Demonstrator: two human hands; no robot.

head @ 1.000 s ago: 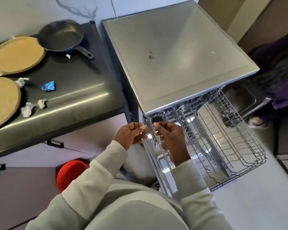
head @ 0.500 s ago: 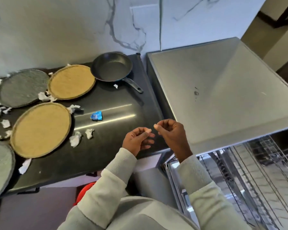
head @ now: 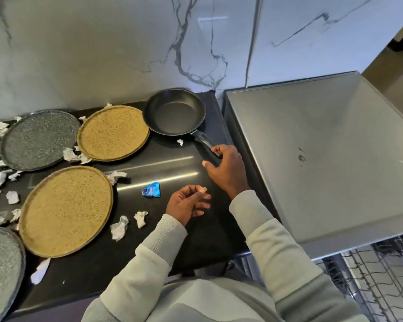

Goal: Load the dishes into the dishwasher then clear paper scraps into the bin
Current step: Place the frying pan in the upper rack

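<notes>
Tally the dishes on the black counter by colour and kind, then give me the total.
Tan plates: 2
Grey speckled plates: 2
Black frying pan: 1
Total: 5

The black counter (head: pixel 172 242) held a pan (head: pixel 173 111), two tan plates (head: pixel 65 210) and two grey plates (head: pixel 39 139). White paper scraps (head: pixel 119 228) lay scattered among the plates, with a blue wrapper (head: pixel 151 189) right of them.
</notes>
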